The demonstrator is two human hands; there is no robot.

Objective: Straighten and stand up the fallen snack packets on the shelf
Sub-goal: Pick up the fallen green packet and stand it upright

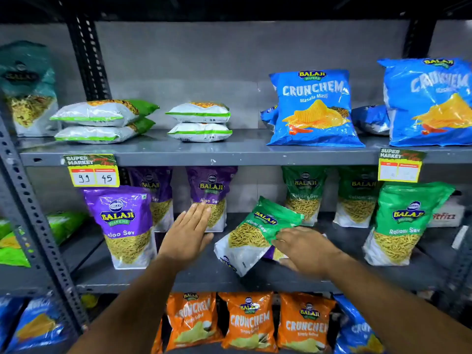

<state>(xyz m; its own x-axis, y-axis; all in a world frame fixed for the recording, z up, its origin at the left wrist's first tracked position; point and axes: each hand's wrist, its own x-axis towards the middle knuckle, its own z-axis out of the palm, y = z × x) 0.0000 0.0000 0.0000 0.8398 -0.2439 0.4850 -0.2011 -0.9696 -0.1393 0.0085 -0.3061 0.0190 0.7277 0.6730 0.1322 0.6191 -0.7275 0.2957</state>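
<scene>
A green Ratlami Sev packet lies tilted on the grey middle shelf, its top leaning right. My right hand rests on its right edge, fingers over the packet and over a purple packet partly hidden beneath. Apart from it, my left hand is open and flat, held in front of an upright purple Aloo Sev packet. Another purple Aloo Sev packet stands at the shelf's front left. On the top shelf, two stacks of green-and-white packets lie flat.
Upright green Ratlami Sev packets stand at the right of the middle shelf. Blue Crunchem bags stand on the top shelf, orange Crunchem bags on the bottom one. A perforated metal upright borders the left. Price tags hang from the top shelf's edge.
</scene>
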